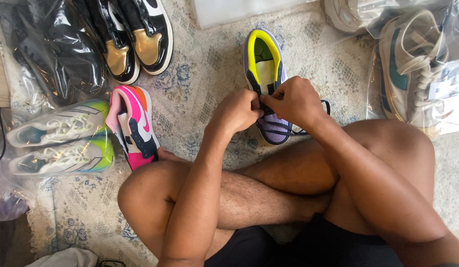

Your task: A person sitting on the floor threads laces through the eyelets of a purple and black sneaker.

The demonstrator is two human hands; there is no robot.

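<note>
A person sits cross-legged on a patterned rug (pixel 209 64), both hands meeting over a purple sneaker (pixel 267 74) with a yellow collar that lies on the rug just ahead of the crossed shins. The left hand (pixel 237 111) and right hand (pixel 293 101) touch at the fingertips above the shoe's midsection, each pinched shut on the dark lace (pixel 324 106), a loop of which shows just right of the right hand. The sneaker's toe points toward the person, its heel away.

To the left, a pink sneaker (pixel 134 126) rests against the left knee. Beyond it lie a pair of white-and-green shoes (pixel 58 138) in clear wrap, a black-and-gold pair (pixel 133 39), and a black bagged pair (pixel 51 49). At far right, a tan-and-teal shoe (pixel 412 64) sits inside a clear plastic bag.
</note>
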